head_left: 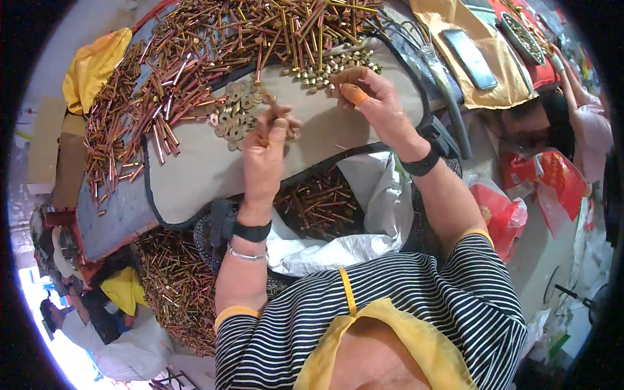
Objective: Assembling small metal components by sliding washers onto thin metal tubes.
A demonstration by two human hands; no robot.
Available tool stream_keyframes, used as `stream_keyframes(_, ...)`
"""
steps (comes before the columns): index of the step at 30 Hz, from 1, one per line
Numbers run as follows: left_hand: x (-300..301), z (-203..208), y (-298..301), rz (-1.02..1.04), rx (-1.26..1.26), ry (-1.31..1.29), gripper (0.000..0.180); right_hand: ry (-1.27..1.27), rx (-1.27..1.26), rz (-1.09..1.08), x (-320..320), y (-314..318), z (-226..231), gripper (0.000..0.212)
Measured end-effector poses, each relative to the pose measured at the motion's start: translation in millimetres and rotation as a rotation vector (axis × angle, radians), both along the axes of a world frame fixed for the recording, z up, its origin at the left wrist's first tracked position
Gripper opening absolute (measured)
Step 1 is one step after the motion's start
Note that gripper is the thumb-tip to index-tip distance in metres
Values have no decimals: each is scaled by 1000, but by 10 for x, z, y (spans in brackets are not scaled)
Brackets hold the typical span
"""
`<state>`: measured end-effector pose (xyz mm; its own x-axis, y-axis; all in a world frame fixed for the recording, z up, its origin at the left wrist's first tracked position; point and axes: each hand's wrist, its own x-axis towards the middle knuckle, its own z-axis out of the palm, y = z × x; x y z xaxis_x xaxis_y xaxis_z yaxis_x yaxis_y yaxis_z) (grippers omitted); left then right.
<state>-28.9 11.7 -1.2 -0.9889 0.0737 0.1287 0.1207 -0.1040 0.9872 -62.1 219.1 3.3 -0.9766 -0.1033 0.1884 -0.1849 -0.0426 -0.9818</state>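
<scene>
My left hand (265, 140) is closed, its thumb pressed to its blurred fingers, beside a cluster of flat brass-coloured washers (232, 123). What it pinches is too small and smeared to name. Over on the right, my right hand (380, 104) has thumb and forefinger together at the edge of a group of small brass-coloured nuts (318, 80); an orange cover (354, 95) wraps one digit. Anything between those fingertips is hidden. Both hands hover over a beige padded mat (195, 185) with a dark edge. Long coppery bolts (188, 75) are heaped beyond the hands.
A white sack (390, 201) of bolts lies open below my hands, with another bolt heap (175, 286) at lower left. A phone (469, 58) rests on yellow cloth (504, 91) at far right, near a tray (522, 39) of small parts. Other people sit at both sides.
</scene>
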Motion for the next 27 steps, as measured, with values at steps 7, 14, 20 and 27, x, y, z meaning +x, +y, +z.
stream_keyframes(7, 118, 66, -189, -217, 533, -299, 32, -165, -476, 288, 118, -150, 20, 12)
stream_keyframes(14, 246, 60, -138, -232, 257, -371, 30, -31, -195, 248, 133, -189, 105, 14)
stream_keyframes(20, 258, 40, -151, -351, 175, -435, 24, 110, 144, 227, 159, -168, 97, 15)
stream_keyframes(27, 288, 131, -136, -405, 133, -462, 20, 176, 204, 184, 252, -120, 150, 17)
